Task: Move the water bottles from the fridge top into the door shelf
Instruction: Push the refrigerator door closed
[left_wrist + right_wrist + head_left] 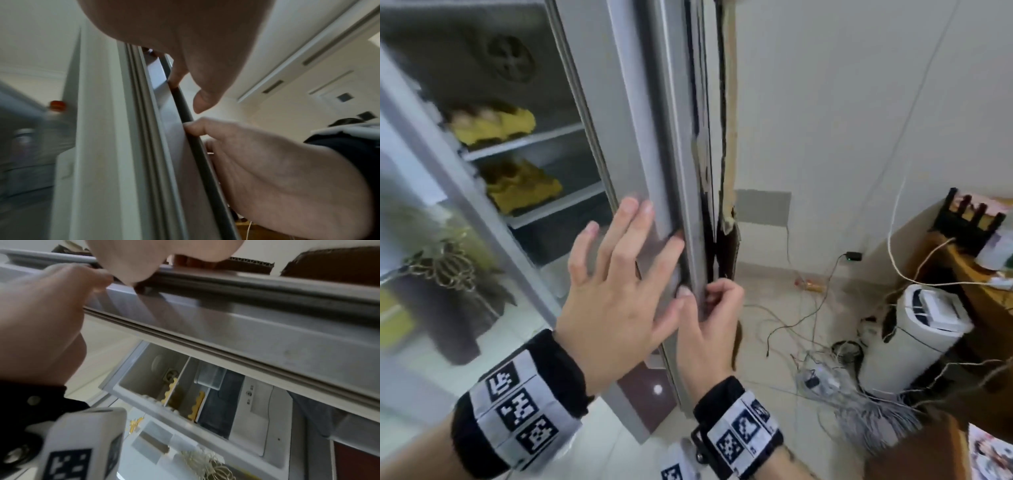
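At the centre of the head view, both hands worked the free edge of the open fridge door [643,137]. The left hand [616,294] lay flat with fingers spread against the door's inner face, apparently to steady it. Just below, the right hand [709,329] pinched the door's edge between thumb and curled fingers, a hold suited to swinging it. Yellow egg trays [493,123] sat on the interior shelves at upper left. No water bottle appeared in this view. The left wrist view alone showed a blurred bottle with an orange cap [56,105] at its left edge; whether it stood on the fridge top could not be told. The right wrist view alone showed corrugated cardboard [248,264] behind the door.
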Available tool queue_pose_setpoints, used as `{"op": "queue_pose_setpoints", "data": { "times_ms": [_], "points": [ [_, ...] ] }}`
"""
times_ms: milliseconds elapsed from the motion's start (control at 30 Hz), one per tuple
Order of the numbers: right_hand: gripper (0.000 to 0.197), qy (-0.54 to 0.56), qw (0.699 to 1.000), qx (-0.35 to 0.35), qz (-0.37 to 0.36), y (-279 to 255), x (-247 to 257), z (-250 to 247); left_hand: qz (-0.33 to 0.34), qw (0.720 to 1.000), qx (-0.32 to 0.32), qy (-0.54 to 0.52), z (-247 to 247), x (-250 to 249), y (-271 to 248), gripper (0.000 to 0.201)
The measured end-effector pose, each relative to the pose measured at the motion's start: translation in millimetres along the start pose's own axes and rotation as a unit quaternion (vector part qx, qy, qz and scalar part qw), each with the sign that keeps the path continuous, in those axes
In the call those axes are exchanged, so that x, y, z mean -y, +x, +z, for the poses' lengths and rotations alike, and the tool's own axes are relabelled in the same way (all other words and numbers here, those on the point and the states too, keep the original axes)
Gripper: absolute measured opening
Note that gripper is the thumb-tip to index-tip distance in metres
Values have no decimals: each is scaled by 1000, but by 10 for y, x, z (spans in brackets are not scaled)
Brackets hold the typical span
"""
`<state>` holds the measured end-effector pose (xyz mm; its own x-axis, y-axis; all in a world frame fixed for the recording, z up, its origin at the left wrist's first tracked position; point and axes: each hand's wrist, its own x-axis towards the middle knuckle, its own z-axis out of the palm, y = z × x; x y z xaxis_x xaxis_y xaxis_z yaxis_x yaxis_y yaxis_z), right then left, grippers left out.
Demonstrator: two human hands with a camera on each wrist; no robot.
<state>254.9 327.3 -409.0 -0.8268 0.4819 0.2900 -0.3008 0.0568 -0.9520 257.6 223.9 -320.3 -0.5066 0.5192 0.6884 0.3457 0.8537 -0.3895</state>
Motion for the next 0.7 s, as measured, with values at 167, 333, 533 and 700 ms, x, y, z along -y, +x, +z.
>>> {"op": "queue_pose_setpoints", "data": {
  "times_ms": [167,333,533,700],
  "points": [
    [30,-11,997,77,-14,-174,45,660,-71,997,25,0,28,567,-356,59],
    [27,-39,991,120,-42,-288,10,1348,-117,987,106,-33,163,1212,-617,69],
    [22,-111,984,131,-56,-324,-50,2092,-173,969,151,-94,321,1822,-743,78],
    [21,-127,983,111,-75,-342,-68,2561,-182,965,141,-123,497,2222,-788,74]
  ]
}}
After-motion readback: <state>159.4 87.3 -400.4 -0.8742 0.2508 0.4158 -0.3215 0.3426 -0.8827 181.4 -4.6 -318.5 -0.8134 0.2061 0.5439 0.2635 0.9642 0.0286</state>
